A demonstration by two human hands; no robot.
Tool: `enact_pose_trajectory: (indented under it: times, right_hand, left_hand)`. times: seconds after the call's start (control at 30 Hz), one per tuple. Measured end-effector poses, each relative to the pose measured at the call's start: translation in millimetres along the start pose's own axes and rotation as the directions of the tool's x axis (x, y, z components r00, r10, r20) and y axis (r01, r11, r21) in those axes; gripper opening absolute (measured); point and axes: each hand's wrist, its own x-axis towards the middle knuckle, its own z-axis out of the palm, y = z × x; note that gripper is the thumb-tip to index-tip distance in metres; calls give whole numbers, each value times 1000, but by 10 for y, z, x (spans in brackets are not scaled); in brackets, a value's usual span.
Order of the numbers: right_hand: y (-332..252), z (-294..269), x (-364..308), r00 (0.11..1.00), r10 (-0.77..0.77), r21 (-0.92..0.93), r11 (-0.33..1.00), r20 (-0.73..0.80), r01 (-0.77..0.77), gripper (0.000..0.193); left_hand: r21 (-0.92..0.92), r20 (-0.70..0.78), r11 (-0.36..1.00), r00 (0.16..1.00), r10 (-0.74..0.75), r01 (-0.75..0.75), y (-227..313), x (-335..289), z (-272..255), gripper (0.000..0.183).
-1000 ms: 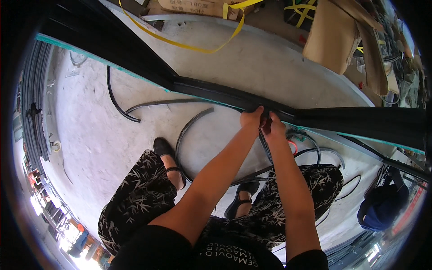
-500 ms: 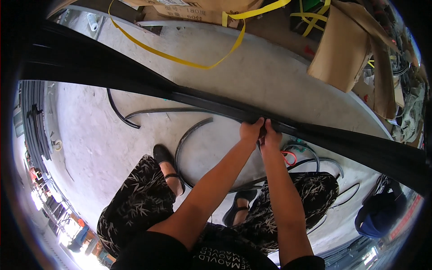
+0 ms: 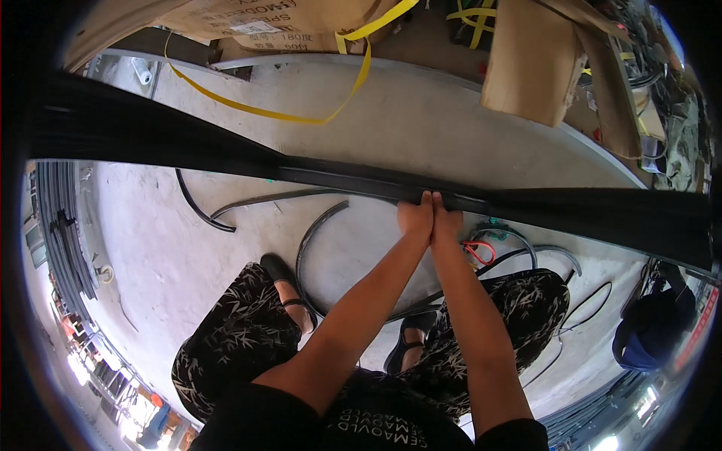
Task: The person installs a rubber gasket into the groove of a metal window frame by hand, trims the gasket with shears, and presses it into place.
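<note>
A long black strip point(image 3: 346, 178), rubber-like and folded narrow in its middle, stretches across in front of me. Toward both ends it spreads into wide dark bands. My left hand point(image 3: 415, 218) and my right hand point(image 3: 447, 224) are side by side, touching, at its near edge right of centre. Both thumbs lie on top of the strip, while the other fingers curl beneath and are mostly hidden. Below my hands, a curved black hose-like length point(image 3: 302, 255) lies on the floor. Beside my right wrist there is a red loop point(image 3: 479, 252).
A large cardboard box point(image 3: 301, 37) stands beyond the strip, with a yellow strap point(image 3: 286, 118) hanging in a loop. Torn cardboard point(image 3: 530, 64) leans at the far right. Bundled dark lengths point(image 3: 64, 225) lie at the left. A dark blue bag point(image 3: 654, 331) rests at the right.
The strip's right end has risen in view, and the strip now lies flatter across. My hands have shifted slightly left and up along with it, still together. The view has turned a little.
</note>
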Motion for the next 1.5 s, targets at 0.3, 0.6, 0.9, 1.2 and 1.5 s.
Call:
enact_pose_trajectory:
  times: [0.3, 0.6, 0.9, 1.2, 1.5]
  right_hand:
    - [-164, -274, 87, 907, 282, 104, 939, 313, -328, 35]
    - [-181, -97, -4, 998, 53, -44, 998, -43, -55, 40]
    - [-294, -165, -22, 960, 257, 41, 964, 108, -263, 35]
    - [-5, -262, 174, 988, 139, 37, 989, 66, -141, 43]
    - [-280, -322, 66, 982, 187, -122, 974, -36, -190, 45]
  left_hand:
    - [-228, 117, 972, 990, 77, -49, -29, 25, 65, 38]
    - [4, 53, 1000, 998, 24, -24, 22, -47, 86, 72]
    - [-45, 77, 984, 983, -169, 173, 144, -94, 60, 75]
    - [-39, -22, 999, 1000, -21, 20, 151, -208, 113, 80]
    - [-30, 10, 986, 986, -164, 164, 148, -198, 161, 79]
